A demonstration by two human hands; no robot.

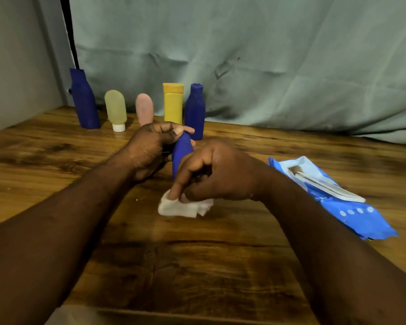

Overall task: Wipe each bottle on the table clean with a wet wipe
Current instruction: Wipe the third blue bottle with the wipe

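Observation:
My left hand (150, 148) grips the top of a small blue bottle (181, 153) held upright at the table's middle. My right hand (218, 174) pinches a folded white wet wipe (181, 207) just below and in front of that bottle; its fingers hide the bottle's base. Along the back stand a tall blue bottle (83, 99), a pale yellow tube (115, 109) on its white cap, a pink tube (144, 109), a yellow bottle (173, 103) and another blue bottle (195, 111).
A blue wet-wipe pack (342, 200) lies on the wooden table (197, 266) at the right, its flap open. A grey-green cloth (267, 55) hangs behind the bottles, and a grey wall (14, 66) closes the left side.

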